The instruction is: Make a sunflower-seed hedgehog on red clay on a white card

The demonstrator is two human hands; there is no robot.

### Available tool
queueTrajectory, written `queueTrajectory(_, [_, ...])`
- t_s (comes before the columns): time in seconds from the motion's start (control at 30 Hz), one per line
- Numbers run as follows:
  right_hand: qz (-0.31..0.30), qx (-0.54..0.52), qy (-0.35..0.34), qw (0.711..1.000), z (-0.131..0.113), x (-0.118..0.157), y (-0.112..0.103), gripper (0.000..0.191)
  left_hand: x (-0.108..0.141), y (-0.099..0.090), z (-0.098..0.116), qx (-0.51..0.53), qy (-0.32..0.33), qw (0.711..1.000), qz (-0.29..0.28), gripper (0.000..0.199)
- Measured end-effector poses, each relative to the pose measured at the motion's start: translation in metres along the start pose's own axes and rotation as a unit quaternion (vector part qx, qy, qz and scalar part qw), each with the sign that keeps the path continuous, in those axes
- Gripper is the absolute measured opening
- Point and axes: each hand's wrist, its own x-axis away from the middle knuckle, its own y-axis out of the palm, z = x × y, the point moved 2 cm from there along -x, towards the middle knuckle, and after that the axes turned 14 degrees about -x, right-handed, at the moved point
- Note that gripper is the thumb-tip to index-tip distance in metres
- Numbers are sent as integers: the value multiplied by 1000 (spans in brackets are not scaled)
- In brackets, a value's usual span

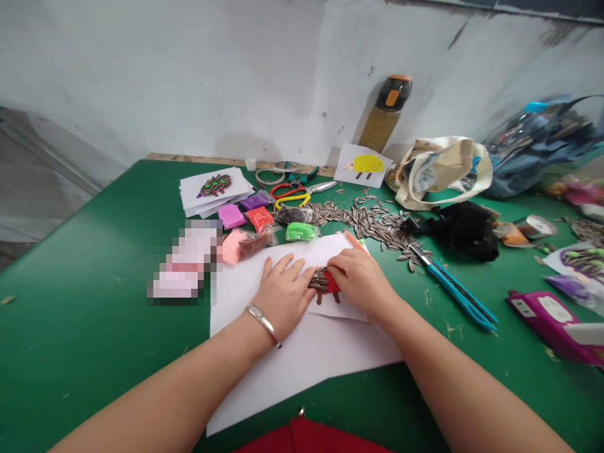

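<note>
On a small white card (342,310) lies a red clay shape (332,283) with brown legs, its left part covered in striped sunflower seeds (319,279). My left hand (284,290), with a silver bangle at the wrist, rests flat with spread fingers on the paper, its fingertips at the left edge of the seeds. My right hand (358,277) is bent in a pinch over the right part of the red clay; whatever is between its fingertips is hidden. Larger white paper (283,371) lies under the card. A loose seed pile (377,223) spreads behind my right hand.
Clay packets (302,232), scissors (321,187), a seed-covered picture (216,185) and a yellow hedgehog card (363,165) lie behind. A bottle (385,113) and cloth bag (438,173) stand near the wall. Right are a blue cutter (460,292) and purple tool (554,324); left, a blurred object (186,261).
</note>
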Motion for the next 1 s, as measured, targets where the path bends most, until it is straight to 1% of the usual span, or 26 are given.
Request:
queueTrajectory(0.07, [19,-6,13,1000,8,0,-7,28,0,0,0,1,-1,1000,-1,34])
queueTrajectory(0.1, [43,-4,36,998,15,0,-13,26,0,0,0,1,-2,1000,-2,35])
queueTrajectory(0.17, [89,15,98,991,32,3,-25,23,0,0,-1,4,-4,1000,-4,35])
queueTrajectory(0.23, [131,37,161,978,51,6,-36,20,1,0,-1,6,-4,1000,-7,36])
queueTrajectory(0.3, [142,50,196,969,67,7,-42,17,0,0,-1,6,-3,1000,-7,36])
queueTrajectory(0.4, [131,65,222,964,82,7,-43,21,0,0,-2,7,-1,1000,-6,36])
queueTrajectory(0.53, [103,101,218,965,84,5,-39,17,0,0,-2,7,0,1000,-14,36])
queueTrajectory(0.67, [70,128,209,967,77,4,-38,24,0,-1,-2,9,-1,1000,-18,36])
queueTrajectory(0.73, [72,129,210,966,75,6,-40,23,0,-2,-2,9,0,1000,-19,36])
queueTrajectory(0.87, [110,141,238,955,78,9,-46,21,-1,-3,-2,10,3,1000,-16,36])
queueTrajectory(0.93, [99,149,251,951,80,10,-47,23,-1,-2,-2,10,2,1000,-17,36])
queueTrajectory(1.0, [74,154,248,954,81,9,-45,24,-1,-2,-2,10,1,1000,-20,36])
